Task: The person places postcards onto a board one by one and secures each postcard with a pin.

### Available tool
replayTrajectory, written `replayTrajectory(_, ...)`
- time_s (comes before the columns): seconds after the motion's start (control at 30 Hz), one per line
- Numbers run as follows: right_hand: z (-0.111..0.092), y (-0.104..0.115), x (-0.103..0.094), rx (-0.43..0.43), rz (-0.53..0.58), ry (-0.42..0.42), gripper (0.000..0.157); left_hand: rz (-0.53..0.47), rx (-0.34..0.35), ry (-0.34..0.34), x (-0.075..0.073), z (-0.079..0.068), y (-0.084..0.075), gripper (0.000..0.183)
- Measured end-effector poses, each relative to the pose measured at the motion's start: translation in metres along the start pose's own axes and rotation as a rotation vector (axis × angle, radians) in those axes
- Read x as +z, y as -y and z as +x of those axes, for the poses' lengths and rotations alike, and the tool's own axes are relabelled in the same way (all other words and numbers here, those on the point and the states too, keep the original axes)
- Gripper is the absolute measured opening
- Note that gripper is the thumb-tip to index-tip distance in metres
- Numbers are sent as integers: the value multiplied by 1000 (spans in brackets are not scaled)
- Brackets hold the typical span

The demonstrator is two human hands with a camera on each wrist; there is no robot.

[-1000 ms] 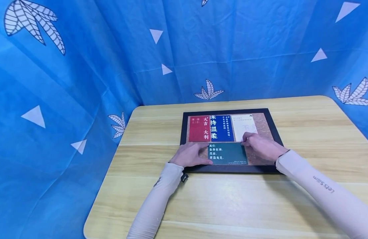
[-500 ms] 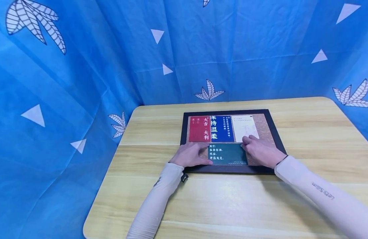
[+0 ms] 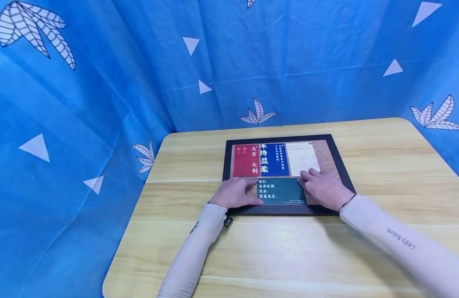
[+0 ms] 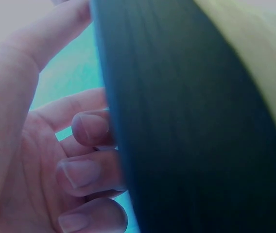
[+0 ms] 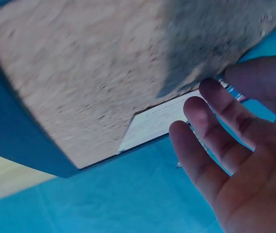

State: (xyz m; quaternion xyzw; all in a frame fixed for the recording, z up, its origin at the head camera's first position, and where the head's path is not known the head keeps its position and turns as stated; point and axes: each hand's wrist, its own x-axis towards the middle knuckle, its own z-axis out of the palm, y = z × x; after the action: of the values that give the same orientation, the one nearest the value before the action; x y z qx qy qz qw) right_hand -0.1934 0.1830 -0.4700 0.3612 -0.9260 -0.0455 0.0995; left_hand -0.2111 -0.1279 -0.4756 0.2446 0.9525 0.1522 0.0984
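A green card [image 3: 283, 191] with white lettering lies on the lower part of a black-framed cork board [image 3: 328, 154]. My left hand [image 3: 232, 193] rests at the card's left end, index finger at the upper corner, thumb at the lower one. In the left wrist view, its other fingers bend in beside the dark frame [image 4: 191, 121]. My right hand [image 3: 324, 188] pinches the card's upper right corner with thumb and index finger, and its remaining fingers [image 5: 196, 116] are spread over the cork. That corner is mostly hidden by the fingertips.
Above the green card lie a red card [image 3: 245, 161], a blue card [image 3: 275, 161] and a white card [image 3: 300, 155], side by side. Bare cork shows at the right. The board lies on a light wooden table [image 3: 281, 248], with a blue patterned curtain [image 3: 229, 62] behind and at left.
My right hand has shifted slightly down from the white card, uncovering more of it, while staying at the green card's corner. The left hand and the card keep their places on the board.
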Motion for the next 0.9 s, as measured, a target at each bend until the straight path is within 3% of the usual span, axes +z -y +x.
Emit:
replayTrajectory(0.1,1,4,2,-4,-77,31,27,1,-3,0,0,1,0,83)
replayTrajectory(0.3,2,3,0,-5,-70,15,26,-2,-2,-9,1,1,1,82)
replayTrajectory(0.57,-7,-8,2,29,178,2,34,5,5,-5,-1,-1,0,82)
replayTrajectory(0.73,-16,-10,1,49,281,31,50,-15,9,19,-4,-3,0,83)
replayTrajectory(0.9,-23,-8,-5,118,354,111,86,-37,2,38,-4,-3,0,83)
